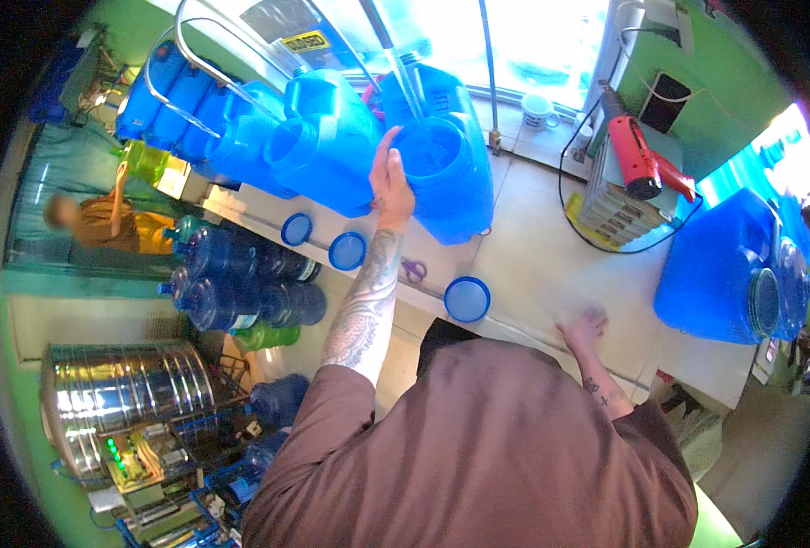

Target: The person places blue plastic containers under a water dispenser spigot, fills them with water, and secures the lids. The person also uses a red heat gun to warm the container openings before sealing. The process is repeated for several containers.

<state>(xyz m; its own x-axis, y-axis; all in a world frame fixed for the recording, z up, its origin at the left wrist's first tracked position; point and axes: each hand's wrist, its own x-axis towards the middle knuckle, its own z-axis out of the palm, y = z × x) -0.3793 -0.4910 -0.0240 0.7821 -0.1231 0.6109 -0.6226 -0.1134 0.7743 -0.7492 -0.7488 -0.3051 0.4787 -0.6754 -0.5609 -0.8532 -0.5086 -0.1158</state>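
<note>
My left hand (pixel 393 186) rests with its fingers extended against the rim of a blue plastic water container (pixel 456 198), whose wide mouth is uncapped. Water runs into that mouth from a pipe (pixel 405 82). Beside it on the left stands a second open blue container (pixel 336 151), and farther left a third (pixel 244 147) with a curved metal tube over it. My right hand (pixel 584 330) is low over the tiled counter, fingers spread and holding nothing. Between my arms lie a round blue lid (pixel 467 299) and purple-handled scissors (pixel 414 270); two more lids (pixel 347 251) (pixel 297 229) lie left of my left forearm.
A red heat gun (pixel 631 154) with a black cord rests on stacked boxes (pixel 610 198) at the right. Beyond stands a large blue container (pixel 713 274). A mug (pixel 536 111) is by the window. Water bottles (pixel 240 274) and another person (pixel 107 219) are at the left.
</note>
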